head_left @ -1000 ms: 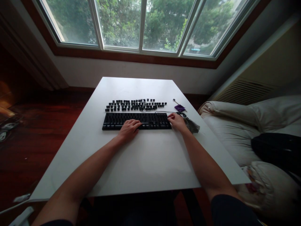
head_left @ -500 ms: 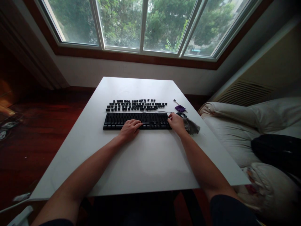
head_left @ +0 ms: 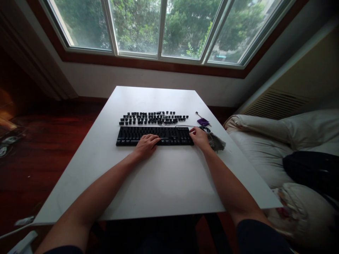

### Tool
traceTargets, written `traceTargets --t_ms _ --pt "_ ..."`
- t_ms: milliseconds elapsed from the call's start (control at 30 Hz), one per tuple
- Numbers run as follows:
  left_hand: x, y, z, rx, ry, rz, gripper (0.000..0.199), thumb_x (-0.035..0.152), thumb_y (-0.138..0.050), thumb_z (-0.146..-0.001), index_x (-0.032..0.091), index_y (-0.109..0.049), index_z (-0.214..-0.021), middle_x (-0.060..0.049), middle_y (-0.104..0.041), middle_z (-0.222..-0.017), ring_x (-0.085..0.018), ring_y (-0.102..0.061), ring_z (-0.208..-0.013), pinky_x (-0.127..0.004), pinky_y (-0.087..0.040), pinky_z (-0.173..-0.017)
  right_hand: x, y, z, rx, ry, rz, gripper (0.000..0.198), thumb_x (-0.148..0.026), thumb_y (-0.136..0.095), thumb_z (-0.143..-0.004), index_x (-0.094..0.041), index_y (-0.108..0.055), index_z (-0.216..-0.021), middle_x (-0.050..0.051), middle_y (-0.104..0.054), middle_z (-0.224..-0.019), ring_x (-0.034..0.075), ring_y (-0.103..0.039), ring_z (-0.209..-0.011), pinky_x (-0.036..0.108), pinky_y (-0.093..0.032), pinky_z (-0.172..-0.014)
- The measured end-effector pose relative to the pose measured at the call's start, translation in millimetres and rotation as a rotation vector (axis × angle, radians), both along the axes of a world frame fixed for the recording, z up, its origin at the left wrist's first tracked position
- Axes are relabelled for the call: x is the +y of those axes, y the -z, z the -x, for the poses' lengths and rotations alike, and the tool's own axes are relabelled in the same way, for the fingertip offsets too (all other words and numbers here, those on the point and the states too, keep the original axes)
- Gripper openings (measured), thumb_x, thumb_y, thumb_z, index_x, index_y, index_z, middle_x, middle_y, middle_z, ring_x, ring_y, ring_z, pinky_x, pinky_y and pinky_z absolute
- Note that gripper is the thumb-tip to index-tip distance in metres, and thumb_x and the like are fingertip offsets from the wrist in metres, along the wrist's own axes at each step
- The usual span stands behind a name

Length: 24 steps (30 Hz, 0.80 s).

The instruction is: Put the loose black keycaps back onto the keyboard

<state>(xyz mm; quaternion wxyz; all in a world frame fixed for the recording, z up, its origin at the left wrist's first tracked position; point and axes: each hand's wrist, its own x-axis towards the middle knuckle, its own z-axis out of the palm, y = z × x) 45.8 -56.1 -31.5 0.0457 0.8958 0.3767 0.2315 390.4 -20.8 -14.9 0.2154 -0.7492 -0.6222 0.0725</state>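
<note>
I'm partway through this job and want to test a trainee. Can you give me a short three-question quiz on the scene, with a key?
1. Multiple choice: what lies in rough rows just beyond the long black rectangular keyboard?
A) White ceramic mugs
B) Small black keycaps
C) Red books

2. True or false: the left hand lies on the purple, cloth-like item.

3. Fill in the blank: the grey, frayed-looking item on the smooth white table lies to the ____ of the right hand.

Key:
1. B.
2. False: the left hand rests on the keyboard; the purple, cloth-like item lies beyond the right hand.
3. Right.
</note>
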Motion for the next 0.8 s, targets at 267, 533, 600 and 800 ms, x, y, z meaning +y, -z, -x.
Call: traceTargets --t_ms 267,533,600,800 --pt "-1 -1.6 0 0.000 -0.001 0.002 0.047 0.018 -0.056 -0.089 0.025 -0.061 -0.135 -0.007 -0.062 -0.137 -0.027 -0.053 -0.126 -0.047 -0.041 -0.108 -1 -2 3 -0.073 -0.024 -0.003 0.015 -0.020 -0.058 -0.085 -0.020 -0.068 -0.097 0.004 -0.069 -0.087 0.018 -0.061 -0.080 0.028 -0.041 -0.073" --pt "0 -1.0 0 0.000 0.000 -0.006 0.048 0.017 -0.056 -0.089 0.026 -0.061 -0.135 -0.007 -0.062 -0.137 -0.026 -0.053 -0.126 -0.047 -0.041 -0.108 -10 -2 21 -0.264 -0.033 -0.005 0.020 -0.021 -0.053 -0.091 -0.018 -0.064 -0.107 0.011 -0.064 -0.105 0.023 -0.059 -0.093 0.031 -0.042 -0.082" --pt "0 -0.5 0 -0.001 -0.002 -0.003 0.048 0.017 -0.057 -0.088 0.026 -0.061 -0.135 -0.007 -0.062 -0.137 -0.026 -0.053 -0.126 -0.047 -0.041 -0.108 -12 -3 24 -0.294 -0.020 0.008 0.021 -0.022 -0.052 -0.092 -0.018 -0.063 -0.110 0.012 -0.063 -0.108 0.023 -0.059 -0.093 0.031 -0.042 -0.082" --pt "0 0.4 -1 -0.001 -0.007 0.005 0.048 0.018 -0.057 -0.088 0.026 -0.061 -0.135 -0.007 -0.062 -0.137 -0.026 -0.053 -0.126 -0.047 -0.041 -0.109 -6 -3 18 -0.268 -0.039 0.056 0.019 -0.023 -0.055 -0.090 -0.019 -0.063 -0.108 0.011 -0.064 -0.104 0.023 -0.059 -0.094 0.031 -0.042 -0.083"
